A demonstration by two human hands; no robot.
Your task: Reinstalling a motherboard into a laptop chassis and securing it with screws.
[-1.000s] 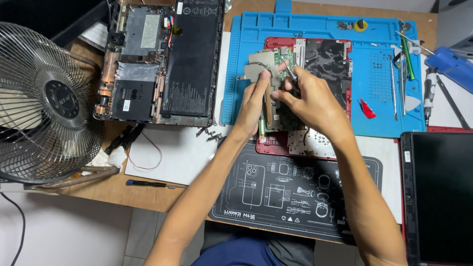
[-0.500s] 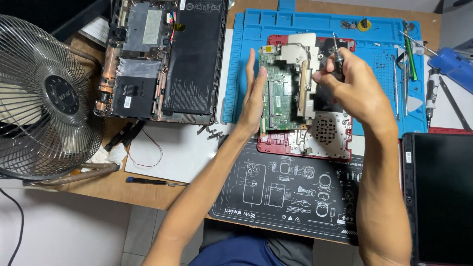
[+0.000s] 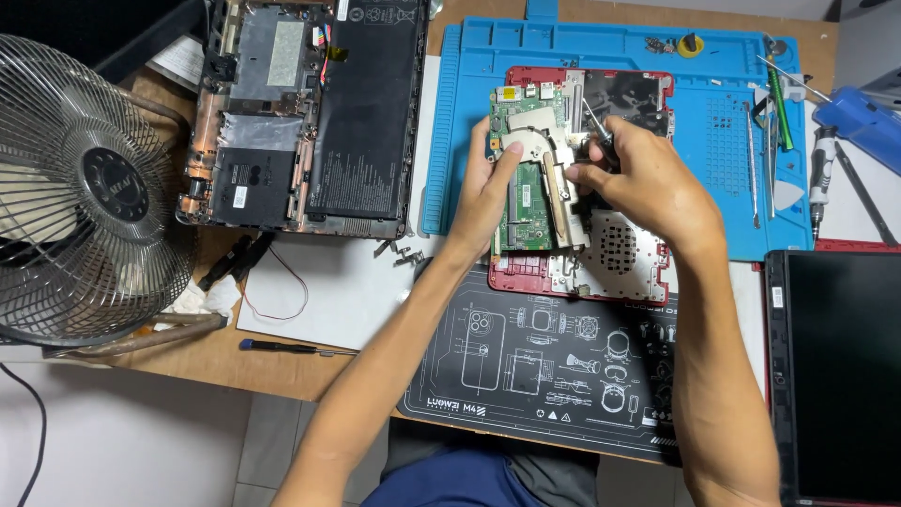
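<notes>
Green circuit board [image 3: 527,192] now lies nearly flat on the red laptop shell [image 3: 601,277] on the blue mat [image 3: 713,141]; half a second ago it stood tilted up. Left hand [image 3: 486,192] grips its left edge, thumb on top. Right hand [image 3: 631,176] is closed around a screwdriver [image 3: 595,127], tip at the board.

Free gap on white paper [image 3: 328,300] btwn open laptop [image 3: 310,113] & red chassis [image 3: 601,272]; fan [image 3: 84,188] blocking far left.

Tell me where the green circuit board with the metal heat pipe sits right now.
In the head view, the green circuit board with the metal heat pipe lies right of centre, over the red laptop shell on the blue silicone work mat, between the left hand and right hand.
</notes>
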